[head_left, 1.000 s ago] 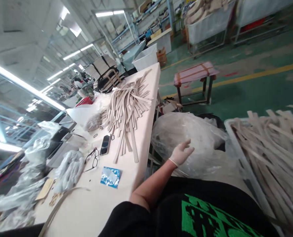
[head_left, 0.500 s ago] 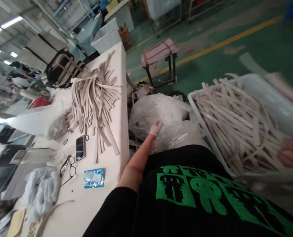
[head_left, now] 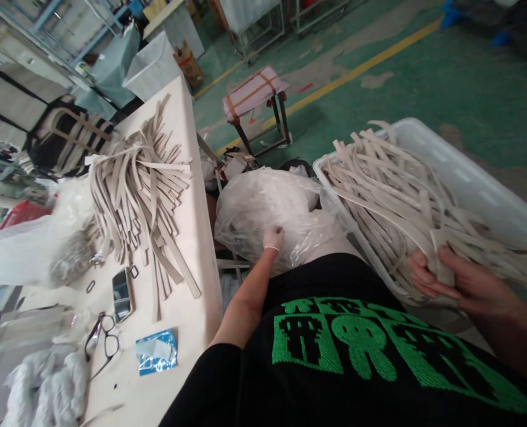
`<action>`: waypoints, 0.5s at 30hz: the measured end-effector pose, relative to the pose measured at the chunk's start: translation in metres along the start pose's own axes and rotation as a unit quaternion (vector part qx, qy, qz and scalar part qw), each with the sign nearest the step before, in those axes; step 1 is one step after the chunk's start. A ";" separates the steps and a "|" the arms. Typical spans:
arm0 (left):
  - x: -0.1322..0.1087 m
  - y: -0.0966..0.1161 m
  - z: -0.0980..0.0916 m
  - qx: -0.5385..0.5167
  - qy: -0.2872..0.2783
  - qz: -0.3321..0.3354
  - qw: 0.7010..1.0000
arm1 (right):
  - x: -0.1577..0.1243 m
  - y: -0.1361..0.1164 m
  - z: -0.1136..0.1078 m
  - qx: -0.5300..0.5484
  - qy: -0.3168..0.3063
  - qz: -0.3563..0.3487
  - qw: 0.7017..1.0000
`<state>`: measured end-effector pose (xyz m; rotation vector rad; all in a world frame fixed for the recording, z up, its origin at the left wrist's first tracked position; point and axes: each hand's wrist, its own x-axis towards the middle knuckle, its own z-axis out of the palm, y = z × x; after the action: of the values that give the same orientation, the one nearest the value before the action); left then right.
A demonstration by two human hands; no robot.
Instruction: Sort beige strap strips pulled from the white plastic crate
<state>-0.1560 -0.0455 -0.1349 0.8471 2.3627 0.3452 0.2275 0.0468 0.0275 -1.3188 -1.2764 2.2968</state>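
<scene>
My right hand [head_left: 459, 279] is closed on a beige fabric strap [head_left: 390, 216], which is bent over at the fingers and runs back across a white plastic tub [head_left: 463, 163]. A tangled heap of similar straps [head_left: 379, 160] lies in that tub, to my right. My left hand [head_left: 273, 239], apparently in a thin pale glove, rests against the clear plastic sheeting [head_left: 267, 196] in front of my lap. Its fingers are curled; what they hold, if anything, cannot be made out.
On the white table [head_left: 201, 249] to my left lie a bundle of straps [head_left: 132, 184], a phone [head_left: 122, 295], glasses [head_left: 105, 341] and a blue packet [head_left: 156, 351]. A stool with a pink cushion [head_left: 254, 92] stands ahead on the green floor.
My right hand has come inward from the right edge, now plainly holding a strap over the tub. My left hand stays at the plastic with its fingers more curled. The view has turned right.
</scene>
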 end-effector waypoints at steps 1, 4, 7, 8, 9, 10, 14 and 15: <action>0.003 0.000 -0.004 -0.012 0.029 0.004 1.000 | 0.001 0.002 0.004 0.008 0.003 -0.001 1.000; 0.016 0.005 -0.009 -0.045 0.076 0.012 0.996 | 0.004 0.008 0.016 0.016 0.004 0.006 1.000; 0.029 0.012 -0.003 -0.102 0.052 -0.020 0.993 | 0.007 0.015 0.024 0.028 -0.003 0.026 0.999; 0.032 0.014 0.000 -0.117 0.038 -0.033 0.992 | 0.008 0.017 0.025 0.036 -0.007 0.031 0.999; 0.034 0.014 0.004 -0.128 0.026 -0.043 0.991 | 0.009 0.019 0.027 0.045 -0.011 0.035 0.998; 0.035 0.014 0.007 -0.134 0.019 -0.047 0.990 | 0.010 0.021 0.028 0.053 -0.013 0.038 0.998; 0.033 0.004 0.012 -0.168 0.028 -0.061 0.984 | 0.016 0.024 0.031 0.069 -0.007 0.041 0.997; 0.031 0.000 0.012 -0.176 0.038 -0.065 0.982 | 0.018 0.024 0.032 0.072 -0.006 0.039 0.997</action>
<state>-0.1678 -0.0252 -0.1578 0.5188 2.3139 0.7254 0.1976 0.0232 0.0058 -1.3294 -1.0583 2.4015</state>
